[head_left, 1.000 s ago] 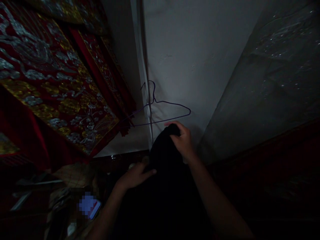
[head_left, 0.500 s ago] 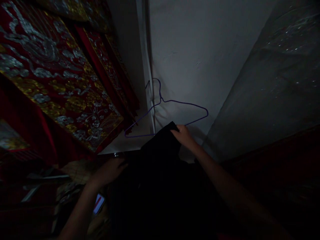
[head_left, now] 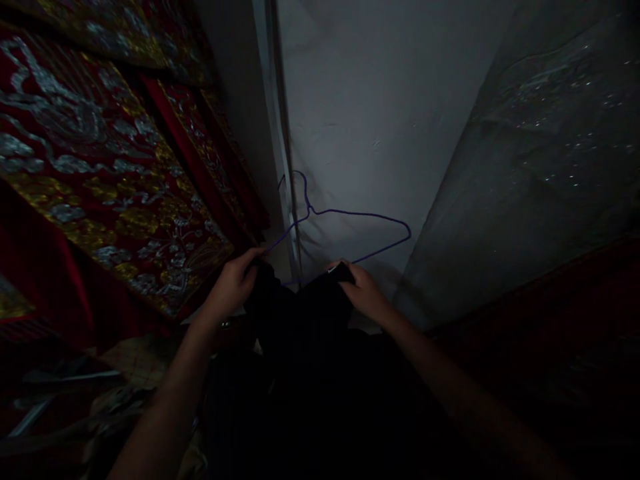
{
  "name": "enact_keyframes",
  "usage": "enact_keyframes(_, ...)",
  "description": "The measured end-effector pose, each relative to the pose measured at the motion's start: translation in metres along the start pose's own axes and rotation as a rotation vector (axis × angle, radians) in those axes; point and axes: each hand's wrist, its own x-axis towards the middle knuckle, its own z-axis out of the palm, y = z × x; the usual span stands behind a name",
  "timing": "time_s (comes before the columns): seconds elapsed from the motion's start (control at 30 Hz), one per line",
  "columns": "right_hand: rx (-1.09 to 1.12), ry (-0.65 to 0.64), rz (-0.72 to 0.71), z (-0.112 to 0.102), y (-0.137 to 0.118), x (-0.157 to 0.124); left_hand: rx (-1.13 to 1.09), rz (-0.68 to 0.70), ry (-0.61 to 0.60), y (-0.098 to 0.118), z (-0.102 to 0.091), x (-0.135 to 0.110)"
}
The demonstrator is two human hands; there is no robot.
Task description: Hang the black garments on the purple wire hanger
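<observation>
A thin purple wire hanger (head_left: 350, 230) hangs by its hook on a vertical strip of the white wall. Just below it I hold up a black garment (head_left: 300, 333). My left hand (head_left: 233, 287) is closed on the garment's left top edge, close to the hanger's left end. My right hand (head_left: 363, 290) is closed on the garment's right top edge, right under the hanger's lower wire. The rest of the garment falls into darkness between my forearms.
Red cloths with gold and silver embroidery (head_left: 110, 173) hang at the left. A grey glittery fabric (head_left: 540, 153) hangs at the right. Dim clutter (head_left: 75, 393) lies at the lower left. The white wall (head_left: 370, 100) fills the middle.
My left hand has risen from low on the garment to its top left edge by the hanger. The garment's top now spreads between both hands under the hanger.
</observation>
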Motion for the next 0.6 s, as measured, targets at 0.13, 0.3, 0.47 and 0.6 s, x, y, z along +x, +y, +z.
enact_keyframes(0.13, -0.053, 0.441, -0.088, -0.036, -0.004, 0.0, 0.065, -0.004, -0.024, -0.01, -0.014, -0.002)
enact_keyframes(0.3, -0.077, 0.195, 0.152, -0.086, -0.009, 0.016, 0.08, -0.039, -0.022, -0.02, -0.037, -0.002)
enact_keyframes(0.47, 0.034, 0.237, 0.144, -0.094, -0.019, 0.027, 0.064, -0.031, 0.019, -0.02, -0.038, 0.001)
enact_keyframes(0.6, -0.038, 0.281, 0.091, -0.09, -0.015, 0.033, 0.044, -0.037, -0.036, -0.021, -0.037, -0.001)
